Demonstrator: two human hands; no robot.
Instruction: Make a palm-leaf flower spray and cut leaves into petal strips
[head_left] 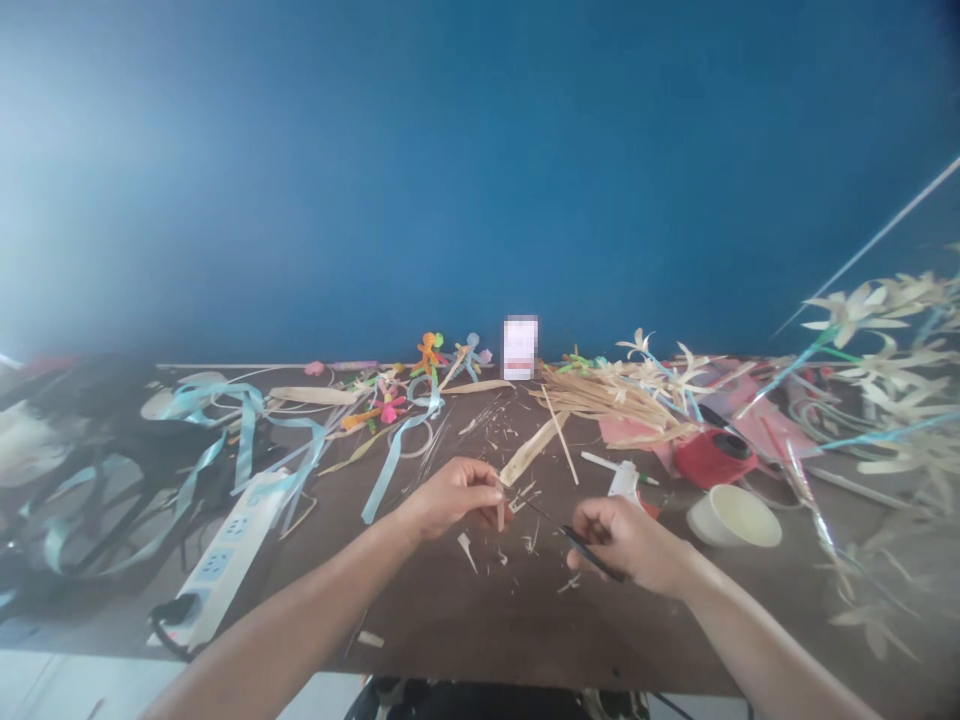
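Note:
My left hand (456, 498) is closed in a pinch on a small pale strip (500, 514), which looks like dried husk or leaf. My right hand (630, 540) is closed around the dark handles of a pair of scissors (576, 540). The scissors' thin blades point left toward the fingertips of my left hand; whether they touch the strip I cannot tell. Just beyond my left fingertips lies a wider tan husk strip (536, 450). Small pale offcuts (466, 550) are scattered on the dark table (465, 620) below and between my hands.
To the left are a white power strip (236, 545) and light-blue ribbon (244, 430). A straw bundle (615, 395), a glue gun (624, 482), a red object (712, 458) and a pale cup (735, 517) lie to the right. Pale husk flowers (855, 310) stand at far right, before a blue wall (480, 180).

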